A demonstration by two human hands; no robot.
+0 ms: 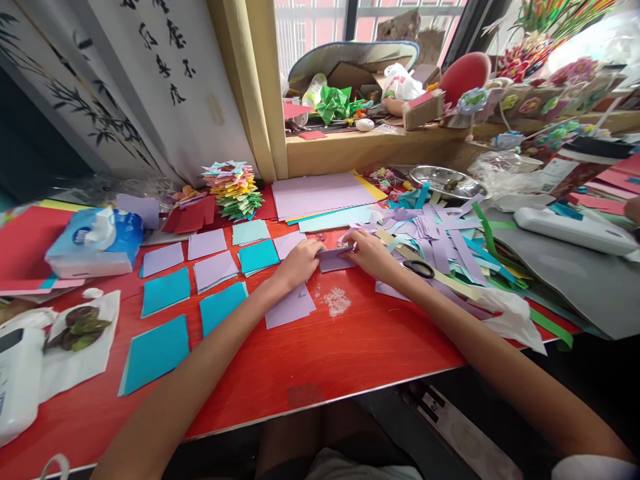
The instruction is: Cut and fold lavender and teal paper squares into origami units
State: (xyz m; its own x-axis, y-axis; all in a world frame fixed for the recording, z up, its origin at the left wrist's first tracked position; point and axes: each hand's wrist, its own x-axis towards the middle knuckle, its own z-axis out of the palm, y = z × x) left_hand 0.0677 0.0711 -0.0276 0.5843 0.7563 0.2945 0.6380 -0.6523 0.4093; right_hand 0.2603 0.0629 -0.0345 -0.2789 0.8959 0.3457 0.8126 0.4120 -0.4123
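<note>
Between both hands I hold a small purple sheet of paper (336, 262), with a fold running along its top edge. My left hand (301, 261) pinches its left end. At the right end, the fingers of my right hand (367, 253) are closed on the same sheet. Loose purple pieces (290, 307) lie under my left wrist. Left of my arm, teal squares (167, 292) and purple squares (215, 270) rest in small stacks on the red table (350, 360). Beneath the right forearm shows the black handle of scissors (419, 269).
Purple, teal and green paper strips (440, 233) heap up on the right. Large purple sheets (320, 195) lie at the back beside a tower of folded paper (234, 190). A tissue pack (95, 241) stands left. Behind them is a metal dish (445, 180).
</note>
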